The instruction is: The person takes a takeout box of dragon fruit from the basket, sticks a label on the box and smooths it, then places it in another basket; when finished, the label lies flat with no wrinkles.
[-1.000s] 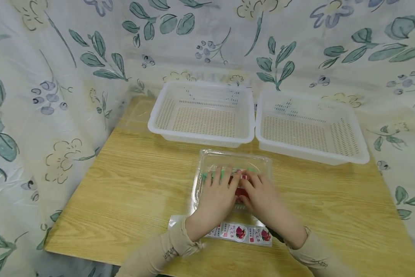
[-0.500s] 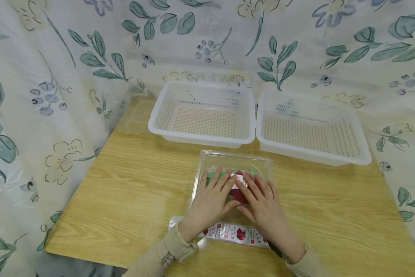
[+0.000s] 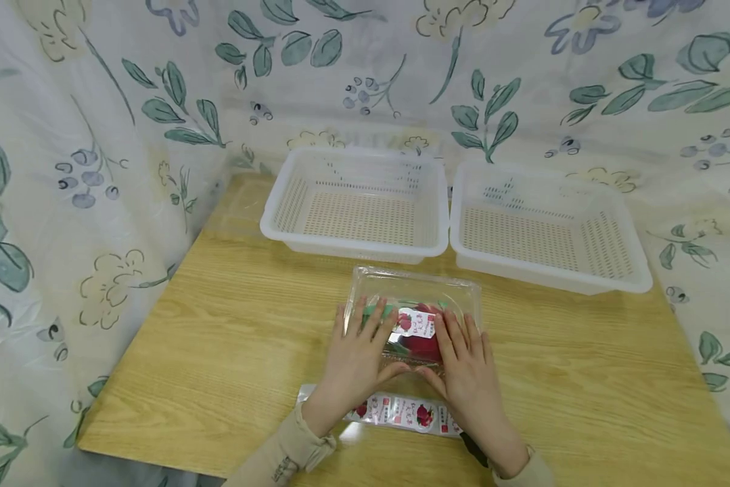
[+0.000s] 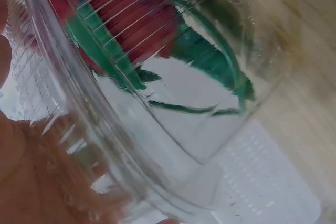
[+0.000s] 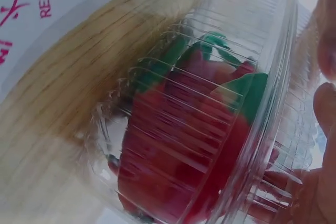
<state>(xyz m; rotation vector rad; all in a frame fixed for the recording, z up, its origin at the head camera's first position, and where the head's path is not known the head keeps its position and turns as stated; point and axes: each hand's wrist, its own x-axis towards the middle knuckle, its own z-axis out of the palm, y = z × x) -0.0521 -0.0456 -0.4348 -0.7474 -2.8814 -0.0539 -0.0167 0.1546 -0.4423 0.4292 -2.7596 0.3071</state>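
Sitting just below centre in the head view: clear rectangular plastic clamshell box (image 3: 422,284), red fruit with green leaf-like tips (image 3: 424,348) inside. White label with red fruit print (image 3: 418,323) on the lid, sloping slightly down to the right. Box looks longer left to right; near edge partly covered. Fruit's red body lies right of the box's middle, green parts to the left. Ribbed walls glare in both wrist views.

Left hand (image 3: 354,358) flat over the box's left part, right hand (image 3: 469,368) over its right; fingers straight, thumb tips almost meeting, neither gripping. They hide both near corners.

Below the box, a silvery strip of printed labels (image 3: 404,412), partly under the wrists. Upper middle, two white perforated plastic baskets (image 3: 352,243) side by side. Wood-grain table (image 3: 231,338); floral curtain (image 3: 365,57) across the top.
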